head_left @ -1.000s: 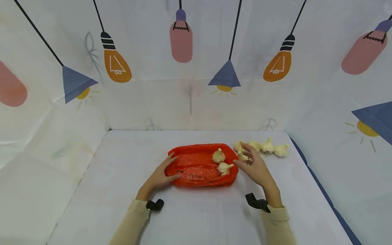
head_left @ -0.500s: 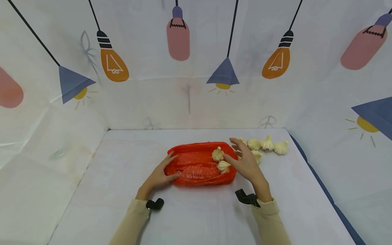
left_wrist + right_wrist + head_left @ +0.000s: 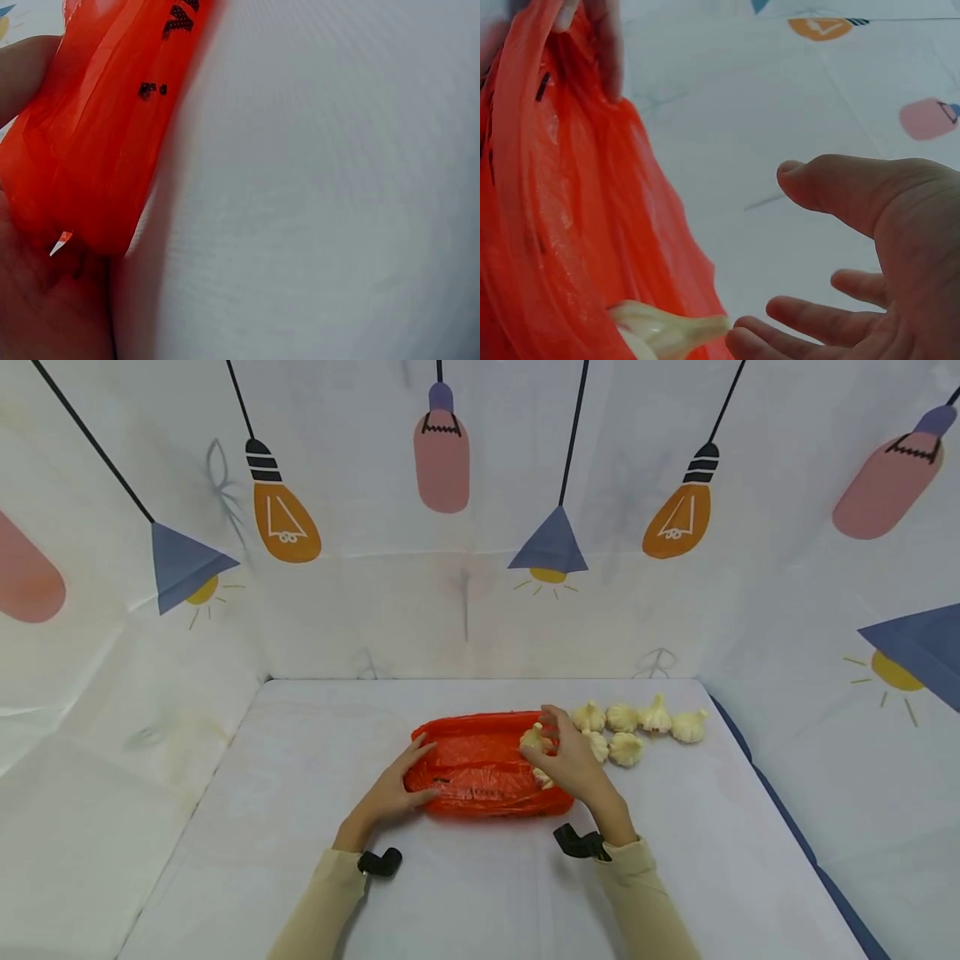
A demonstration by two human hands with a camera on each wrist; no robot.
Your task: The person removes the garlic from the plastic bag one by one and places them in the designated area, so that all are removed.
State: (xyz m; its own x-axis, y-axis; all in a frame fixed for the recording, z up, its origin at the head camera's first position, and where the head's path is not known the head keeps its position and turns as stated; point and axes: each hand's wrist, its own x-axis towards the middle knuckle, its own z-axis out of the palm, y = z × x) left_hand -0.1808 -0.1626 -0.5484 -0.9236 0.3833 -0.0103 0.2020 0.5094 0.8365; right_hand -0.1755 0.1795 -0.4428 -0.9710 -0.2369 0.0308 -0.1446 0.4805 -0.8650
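Observation:
A red plastic bag (image 3: pixel 472 768) with black print lies spread wide in a tray-like shape at the middle of the table. My left hand (image 3: pixel 390 789) grips its left end; in the left wrist view, the thumb (image 3: pixel 26 75) lies against the red film. Inside the bag's right end sit two garlic bulbs, the rear garlic bulb (image 3: pixel 533 737) and the front garlic bulb (image 3: pixel 542 778), partly hidden by my right hand. My right hand (image 3: pixel 573 764) reaches over that end with thumb and fingers spread. In the right wrist view, its fingertips are right at a pale garlic stem (image 3: pixel 701 330).
To the right of the bag, several more garlic bulbs (image 3: pixel 626 748) lie in two loose rows on the white table (image 3: pixel 480 893). A white sheet (image 3: pixel 360 610) printed with lamps and bulbs stands behind the table and along its sides.
My right hand has moved left, from the bag's right rim to over the bulbs inside, uncovering the loose garlic on the table. My left hand stays at the left end.

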